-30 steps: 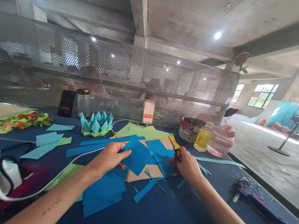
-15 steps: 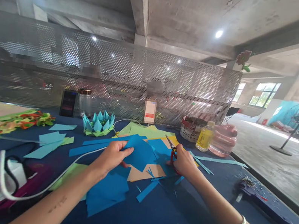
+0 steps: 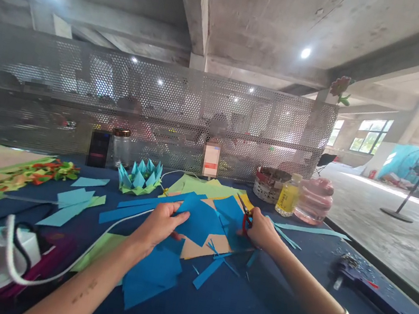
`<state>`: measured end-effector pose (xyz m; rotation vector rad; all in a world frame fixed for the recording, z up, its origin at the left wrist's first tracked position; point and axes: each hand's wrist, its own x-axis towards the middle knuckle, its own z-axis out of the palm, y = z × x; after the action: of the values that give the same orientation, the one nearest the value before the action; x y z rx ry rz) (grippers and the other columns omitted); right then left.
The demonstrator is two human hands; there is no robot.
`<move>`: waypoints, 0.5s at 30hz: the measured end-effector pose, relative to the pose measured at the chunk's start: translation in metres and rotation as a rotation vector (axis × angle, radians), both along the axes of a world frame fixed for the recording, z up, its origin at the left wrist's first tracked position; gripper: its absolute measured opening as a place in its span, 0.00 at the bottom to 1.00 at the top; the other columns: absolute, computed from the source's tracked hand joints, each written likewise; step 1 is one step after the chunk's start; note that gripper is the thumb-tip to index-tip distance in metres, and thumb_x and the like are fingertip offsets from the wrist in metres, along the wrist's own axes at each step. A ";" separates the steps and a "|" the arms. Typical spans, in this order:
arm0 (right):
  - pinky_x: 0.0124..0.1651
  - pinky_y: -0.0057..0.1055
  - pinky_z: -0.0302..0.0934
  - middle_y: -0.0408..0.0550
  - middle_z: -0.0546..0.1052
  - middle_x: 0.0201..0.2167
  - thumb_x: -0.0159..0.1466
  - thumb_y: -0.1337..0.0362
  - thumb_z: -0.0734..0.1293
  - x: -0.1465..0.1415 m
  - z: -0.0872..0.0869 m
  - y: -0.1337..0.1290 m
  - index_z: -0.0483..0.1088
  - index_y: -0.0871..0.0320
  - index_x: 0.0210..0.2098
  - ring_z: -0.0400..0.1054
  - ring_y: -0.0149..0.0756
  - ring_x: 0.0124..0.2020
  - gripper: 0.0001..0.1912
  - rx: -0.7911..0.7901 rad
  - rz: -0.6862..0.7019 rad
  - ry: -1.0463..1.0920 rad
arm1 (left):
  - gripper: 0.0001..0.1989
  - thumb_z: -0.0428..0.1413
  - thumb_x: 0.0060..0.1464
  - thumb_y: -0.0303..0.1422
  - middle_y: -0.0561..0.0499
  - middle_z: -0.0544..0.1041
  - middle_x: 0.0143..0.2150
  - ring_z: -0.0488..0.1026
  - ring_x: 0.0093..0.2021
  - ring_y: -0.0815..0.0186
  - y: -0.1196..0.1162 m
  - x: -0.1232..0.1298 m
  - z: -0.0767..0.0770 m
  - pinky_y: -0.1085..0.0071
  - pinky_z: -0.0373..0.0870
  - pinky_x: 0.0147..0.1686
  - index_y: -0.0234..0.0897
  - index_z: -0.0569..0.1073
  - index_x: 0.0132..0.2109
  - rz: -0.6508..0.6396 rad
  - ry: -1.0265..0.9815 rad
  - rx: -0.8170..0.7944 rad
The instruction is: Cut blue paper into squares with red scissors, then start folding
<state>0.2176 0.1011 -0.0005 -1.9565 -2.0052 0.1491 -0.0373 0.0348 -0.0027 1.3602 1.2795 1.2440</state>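
A blue paper sheet is pinched between the thumb and fingers of my left hand, above the middle of the table. My right hand grips red-handled scissors, whose blades point up and to the left, to the right of that sheet. More blue sheets lie below my left hand. Tan paper lies under the held sheet, with thin blue strips beside it. Green sheets lie behind.
A folded paper crown, a glass jar, a phone, a basket, a yellow bottle and a pink bottle stand along the back. A glue gun lies right; a white plug sits left.
The held blue sheet has turned and tilted slightly in my left hand. My right hand with the scissors has moved slightly right and down. The whole view has shifted a little.
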 end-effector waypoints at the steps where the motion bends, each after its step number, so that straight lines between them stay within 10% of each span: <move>1: 0.32 0.31 0.54 0.55 0.76 0.33 0.45 0.61 0.76 0.003 -0.002 0.002 0.65 0.61 0.41 0.70 0.51 0.39 0.27 0.005 0.015 0.060 | 0.21 0.61 0.43 0.42 0.41 0.79 0.39 0.74 0.31 0.59 0.001 0.000 -0.002 0.69 0.73 0.22 0.31 0.77 0.41 0.007 -0.010 0.007; 10: 0.27 0.27 0.58 0.34 0.68 0.19 0.46 0.56 0.71 0.001 -0.007 -0.003 0.60 0.55 0.34 0.64 0.31 0.21 0.20 0.117 0.210 0.727 | 0.20 0.64 0.44 0.37 0.46 0.79 0.38 0.75 0.30 0.62 -0.006 0.001 0.009 0.72 0.70 0.21 0.36 0.74 0.45 -0.147 -0.135 -0.070; 15: 0.24 0.28 0.62 0.31 0.63 0.17 0.42 0.55 0.75 -0.025 -0.002 -0.035 0.60 0.54 0.33 0.59 0.27 0.16 0.25 0.088 0.269 1.220 | 0.09 0.65 0.42 0.30 0.51 0.77 0.37 0.73 0.36 0.65 -0.006 0.007 0.005 0.72 0.70 0.29 0.39 0.74 0.33 0.009 -0.554 -0.169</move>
<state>0.1928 0.0657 -0.0021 -1.0181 -1.3299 1.0068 -0.0303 0.0284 0.0023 0.8082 0.9681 1.3613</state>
